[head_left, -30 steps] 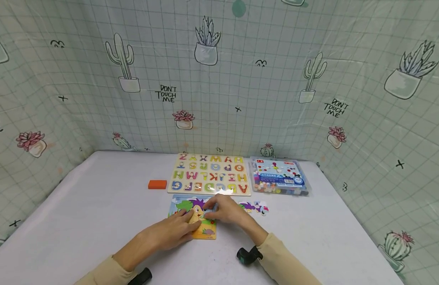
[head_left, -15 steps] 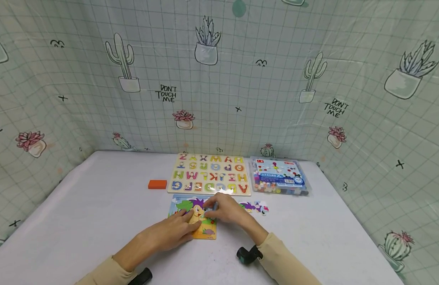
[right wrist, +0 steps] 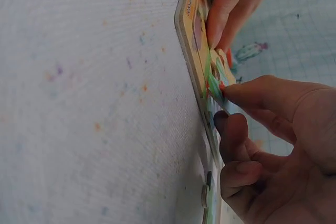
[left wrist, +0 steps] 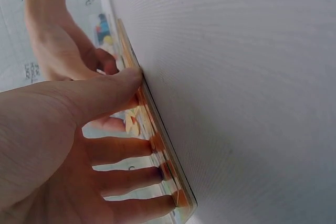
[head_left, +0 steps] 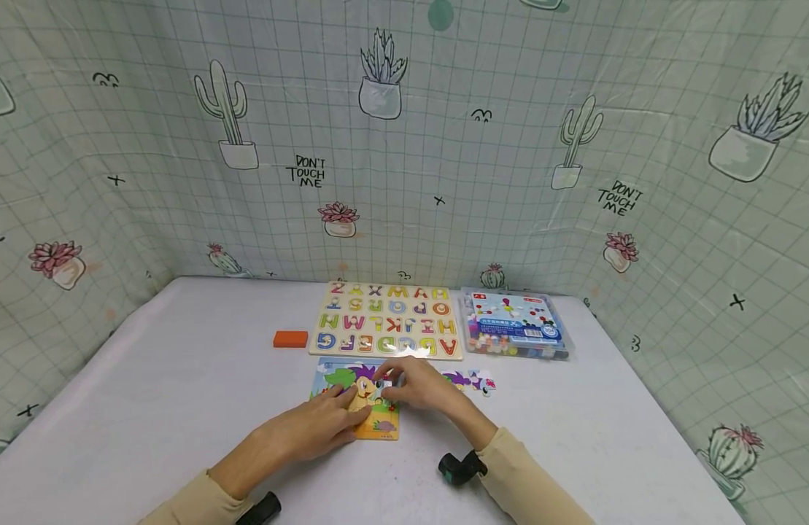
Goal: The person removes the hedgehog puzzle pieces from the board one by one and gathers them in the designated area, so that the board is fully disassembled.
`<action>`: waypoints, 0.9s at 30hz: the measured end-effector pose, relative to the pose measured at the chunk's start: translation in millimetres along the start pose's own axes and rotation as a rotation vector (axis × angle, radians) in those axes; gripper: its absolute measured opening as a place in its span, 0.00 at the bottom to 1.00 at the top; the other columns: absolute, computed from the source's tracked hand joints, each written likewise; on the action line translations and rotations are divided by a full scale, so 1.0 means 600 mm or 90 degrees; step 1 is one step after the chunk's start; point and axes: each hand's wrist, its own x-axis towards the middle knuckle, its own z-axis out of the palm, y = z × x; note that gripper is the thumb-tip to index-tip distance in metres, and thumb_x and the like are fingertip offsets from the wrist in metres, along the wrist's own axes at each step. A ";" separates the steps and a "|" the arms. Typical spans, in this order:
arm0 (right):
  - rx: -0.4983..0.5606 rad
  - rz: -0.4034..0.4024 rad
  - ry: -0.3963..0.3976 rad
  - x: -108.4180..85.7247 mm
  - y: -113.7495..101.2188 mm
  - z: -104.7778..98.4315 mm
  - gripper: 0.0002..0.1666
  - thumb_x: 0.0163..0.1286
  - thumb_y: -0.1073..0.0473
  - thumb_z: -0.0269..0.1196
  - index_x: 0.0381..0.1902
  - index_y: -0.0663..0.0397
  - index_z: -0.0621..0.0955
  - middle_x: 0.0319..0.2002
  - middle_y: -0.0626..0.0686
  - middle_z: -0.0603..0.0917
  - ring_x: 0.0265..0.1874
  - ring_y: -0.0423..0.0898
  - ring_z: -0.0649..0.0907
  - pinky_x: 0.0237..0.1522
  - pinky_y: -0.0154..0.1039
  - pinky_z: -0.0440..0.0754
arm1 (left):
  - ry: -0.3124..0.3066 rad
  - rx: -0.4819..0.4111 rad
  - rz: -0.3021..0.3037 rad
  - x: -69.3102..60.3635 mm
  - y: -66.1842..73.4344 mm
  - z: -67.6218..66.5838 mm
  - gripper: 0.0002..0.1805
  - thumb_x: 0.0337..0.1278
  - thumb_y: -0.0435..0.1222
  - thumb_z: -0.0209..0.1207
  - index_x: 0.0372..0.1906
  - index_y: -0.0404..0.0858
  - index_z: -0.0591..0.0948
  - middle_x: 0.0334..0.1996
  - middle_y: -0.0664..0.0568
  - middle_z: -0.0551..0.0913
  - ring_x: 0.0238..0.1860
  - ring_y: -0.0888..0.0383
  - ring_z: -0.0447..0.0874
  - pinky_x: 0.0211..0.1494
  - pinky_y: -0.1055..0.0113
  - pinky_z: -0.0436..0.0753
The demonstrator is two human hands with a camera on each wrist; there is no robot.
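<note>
The left hand (head_left: 319, 426) rests with its fingers spread and fairly straight across a hedgehog puzzle board (head_left: 381, 426), the thumb by the board's edge. The right hand (head_left: 417, 386) is at the board's right side, thumb and finger pinching a puzzle piece (right wrist: 224, 71) – tilted over the board's surface, its lower edge partly hidden by the fingers. The board lies flat on the white worktop (head_left: 181, 408), in front of the person. Just right of the right hand lie loose puzzle pieces (head_left: 457, 379), printed in purple and white. Directly behind the puzzle board is an alphabet board (head_left: 386, 322) – an orange block (head_left: 289, 339) just off its left side, a clear plastic box (head_left: 514, 326) with a blue label beside its right.
</note>
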 end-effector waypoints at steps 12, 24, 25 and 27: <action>0.053 -0.004 -0.009 -0.004 0.002 -0.006 0.13 0.69 0.65 0.60 0.50 0.51 0.84 0.44 0.57 0.86 0.27 0.40 0.79 0.25 0.29 0.77 | -0.005 -0.002 0.002 0.000 0.000 -0.003 0.23 0.66 0.42 0.59 0.64 0.44 0.77 0.69 0.33 0.69 0.66 0.32 0.70 0.67 0.43 0.73; 0.095 0.013 0.015 -0.037 0.027 -0.045 0.13 0.68 0.65 0.59 0.48 0.52 0.85 0.38 0.54 0.87 0.21 0.42 0.78 0.21 0.32 0.74 | -0.008 0.002 -0.005 0.002 0.000 -0.001 0.24 0.66 0.43 0.59 0.66 0.46 0.77 0.69 0.34 0.69 0.67 0.33 0.69 0.68 0.44 0.73; 0.094 0.015 0.015 -0.043 0.033 -0.052 0.13 0.68 0.65 0.59 0.47 0.52 0.85 0.38 0.55 0.87 0.22 0.42 0.78 0.21 0.32 0.74 | -0.007 0.004 -0.005 0.001 0.001 -0.001 0.24 0.66 0.43 0.59 0.66 0.46 0.76 0.69 0.34 0.69 0.67 0.33 0.69 0.68 0.44 0.73; 0.091 0.026 0.014 -0.057 0.046 -0.064 0.13 0.69 0.65 0.58 0.47 0.53 0.85 0.37 0.54 0.87 0.21 0.42 0.77 0.21 0.31 0.73 | -0.005 0.006 -0.003 0.000 0.001 -0.002 0.24 0.66 0.43 0.59 0.66 0.46 0.76 0.69 0.35 0.69 0.68 0.34 0.69 0.68 0.44 0.72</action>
